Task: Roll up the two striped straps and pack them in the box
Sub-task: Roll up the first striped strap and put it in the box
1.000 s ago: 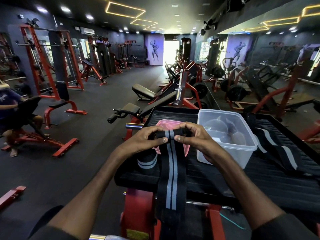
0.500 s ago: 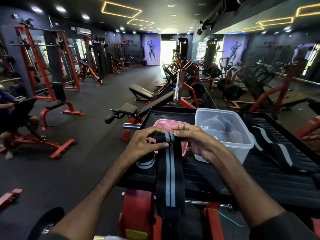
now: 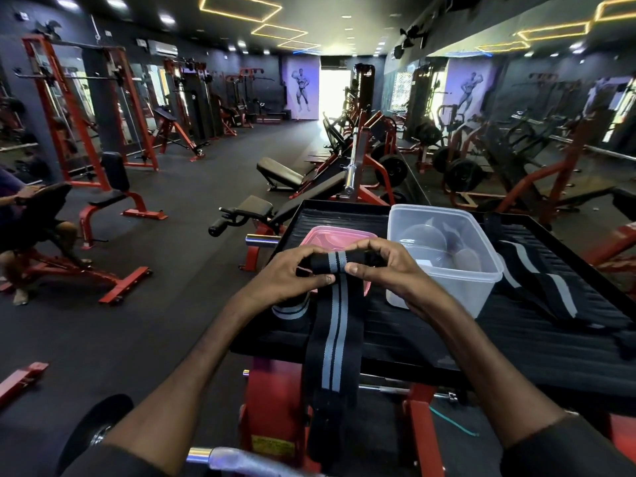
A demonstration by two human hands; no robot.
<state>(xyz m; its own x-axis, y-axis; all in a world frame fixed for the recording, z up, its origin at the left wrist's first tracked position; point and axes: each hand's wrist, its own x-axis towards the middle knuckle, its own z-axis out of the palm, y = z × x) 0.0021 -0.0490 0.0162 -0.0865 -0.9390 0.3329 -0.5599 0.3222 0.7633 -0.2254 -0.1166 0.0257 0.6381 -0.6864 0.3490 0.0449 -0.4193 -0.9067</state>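
A black strap with two grey stripes (image 3: 333, 342) hangs over the front edge of the black ribbed platform (image 3: 537, 349). Its top end is wound into a small roll, pinched from the left by my left hand (image 3: 292, 275) and from the right by my right hand (image 3: 389, 270). A second striped strap (image 3: 550, 287) lies loose on the platform to the right. The clear plastic box (image 3: 444, 256) stands open just right of my hands. A rolled striped band (image 3: 289, 309) sits under my left wrist.
A pink lid (image 3: 339, 235) lies behind my hands, left of the box. The platform rests on a red machine frame (image 3: 275, 407). Benches and racks fill the gym floor; a seated person (image 3: 20, 222) is at far left. A mirror wall runs along the right.
The roll at the strap's top has grown a little thicker as both hands turned it; the hanging tail is slightly shorter.
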